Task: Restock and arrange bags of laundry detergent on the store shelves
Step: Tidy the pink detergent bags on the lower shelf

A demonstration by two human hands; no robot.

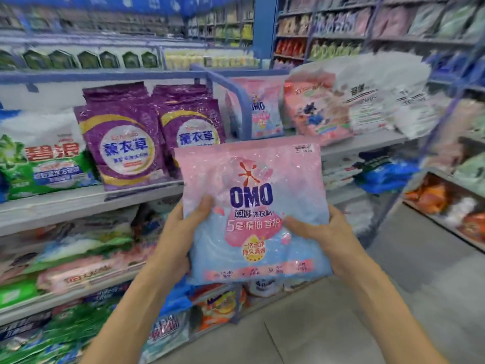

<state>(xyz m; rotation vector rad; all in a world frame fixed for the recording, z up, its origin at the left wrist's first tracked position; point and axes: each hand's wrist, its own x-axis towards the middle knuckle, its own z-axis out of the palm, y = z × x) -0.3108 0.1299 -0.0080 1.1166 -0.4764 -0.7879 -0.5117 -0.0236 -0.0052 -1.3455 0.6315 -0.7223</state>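
Awaiting placement — one pink OMO bag, gripped by left hand and right hand; matching bags already stocked behind.

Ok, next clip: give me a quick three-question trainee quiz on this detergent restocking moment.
1. True or false: the left hand and the right hand both grip the pink and blue OMO bag.
2. Which bags stand upright on the shelf just left of the held bag's top? A) purple B) black C) yellow
3. Fill in: the shelved OMO bag stands to the ____ of the purple bags.
Key: 1 true; 2 A; 3 right.
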